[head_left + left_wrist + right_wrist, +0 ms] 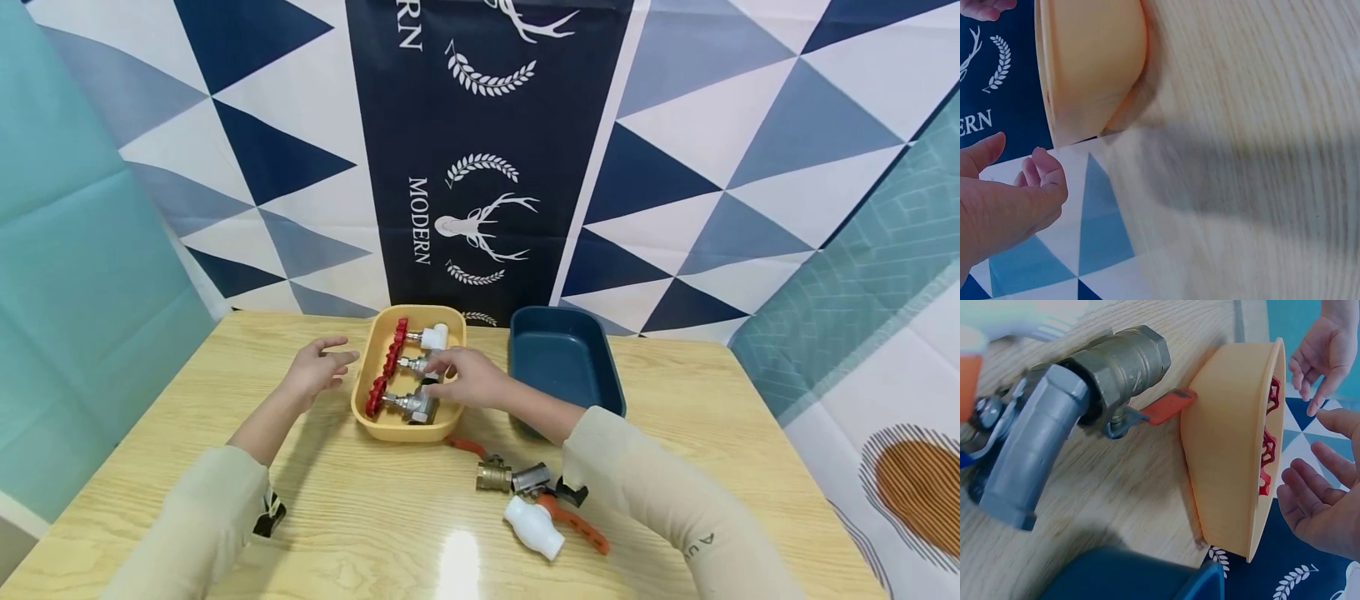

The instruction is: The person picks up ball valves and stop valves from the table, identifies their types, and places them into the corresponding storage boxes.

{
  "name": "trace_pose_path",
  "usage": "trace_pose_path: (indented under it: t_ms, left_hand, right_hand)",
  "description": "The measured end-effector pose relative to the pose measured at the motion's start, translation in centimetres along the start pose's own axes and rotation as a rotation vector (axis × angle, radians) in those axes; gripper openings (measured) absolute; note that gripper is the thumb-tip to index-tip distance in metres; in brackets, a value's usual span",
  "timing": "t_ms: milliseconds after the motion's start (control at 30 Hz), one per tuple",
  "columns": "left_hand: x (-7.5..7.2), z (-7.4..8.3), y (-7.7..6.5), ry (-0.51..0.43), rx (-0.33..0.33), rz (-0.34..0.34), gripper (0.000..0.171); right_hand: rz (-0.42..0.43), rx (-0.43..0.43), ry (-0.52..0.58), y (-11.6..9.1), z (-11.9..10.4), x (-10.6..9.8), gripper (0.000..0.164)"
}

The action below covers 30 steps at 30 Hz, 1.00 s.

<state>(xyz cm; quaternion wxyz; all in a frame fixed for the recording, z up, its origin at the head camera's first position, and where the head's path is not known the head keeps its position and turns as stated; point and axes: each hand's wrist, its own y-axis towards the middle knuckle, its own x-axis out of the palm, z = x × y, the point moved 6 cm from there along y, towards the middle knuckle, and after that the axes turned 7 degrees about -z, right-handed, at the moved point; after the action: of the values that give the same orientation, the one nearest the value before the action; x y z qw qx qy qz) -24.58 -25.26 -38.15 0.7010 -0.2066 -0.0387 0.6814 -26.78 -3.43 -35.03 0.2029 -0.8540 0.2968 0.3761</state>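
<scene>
Metal valve [408,403], near end of yellow bin [408,433]: likely heavy, rigid, slick; best gripped round body. Right hand [476,381] above, fingers parted, contact unclear; left hand [313,375] fingers spread.

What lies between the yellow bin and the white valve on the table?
In the head view, a brass valve, its red-orange handle toward the yellow bin, with a grey valve beside it.

Left grip [312,372] and right grip [472,380] relaxed
</scene>
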Motion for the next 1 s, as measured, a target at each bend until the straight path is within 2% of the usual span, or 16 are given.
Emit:
trace_pose_path:
  t_ms: [200,333,433,633,767,1000]
  left_hand:
    - [1.0,1.3,-0.2,-0.020,0.040,-0.028,0.058]
    - [1.8,2.2,-0.1,-0.039,0.059,-0.060,0.059]
    - [2.4,2.8,-0.1,-0.054,0.058,-0.089,0.060]
    - [3.6,3.6,0.2,-0.027,0.054,-0.103,0.061]
    - [4.6,4.2,0.6,-0.026,0.079,-0.124,0.060]
    - [6.7,5.0,0.9,-0.028,0.070,-0.161,0.056]
  right_hand:
    - [0.014,0.031,-0.011,-1.1,0.6,-0.7,0.036]
    - [0.031,0.044,-0.014,-1.9,1.0,-1.2,0.034]
    - [0.041,0.045,-0.019,-2.4,1.3,-1.4,0.032]
    - [0.041,0.073,-0.003,-3.5,1.9,-1.7,0.036]
    - [0.050,0.087,-0.006,-4.3,2.2,-2.1,0.034]
    - [0.049,0.099,-0.002,-5.7,2.7,-2.4,0.035]
